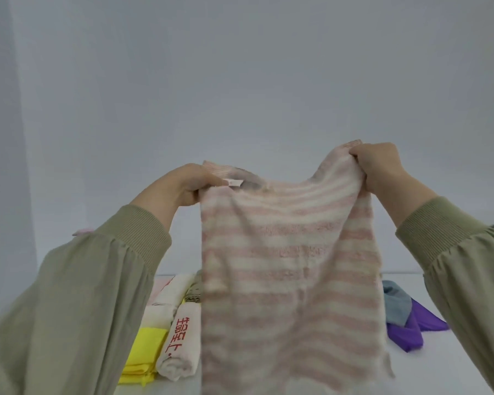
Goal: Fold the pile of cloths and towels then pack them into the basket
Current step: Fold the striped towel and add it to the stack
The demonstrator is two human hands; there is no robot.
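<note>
Striped towel: a pink and white striped towel (pixel 285 266) hangs in the air, in front of the person and above the table. Its fabric looks soft and fluffy, with horizontal stripes. The top edge sags between the two hands, and the lower part falls down out of the view. A small white label shows at the upper left corner.
Left hand: the left hand (pixel 183 183) is closed on the upper left corner of the towel.
Right hand: the right hand (pixel 382 166) is closed on the upper right corner, a little higher than the left one.
Sleeves: both arms wear olive green sleeves (pixel 83 295) with ribbed cuffs.
Folded cloths: on the table, left of the towel, lie a folded yellow cloth (pixel 143 357) and, just beside it, a rolled white towel with red characters (pixel 180 346). More pale cloths lie behind them.
Loose cloths: at the right lie a grey-blue cloth (pixel 397 306) and a purple cloth (pixel 411 332), touching each other.
Table: the table (pixel 411 377) is white.
Room: a plain pale grey wall (pixel 240 81) stands behind.
</note>
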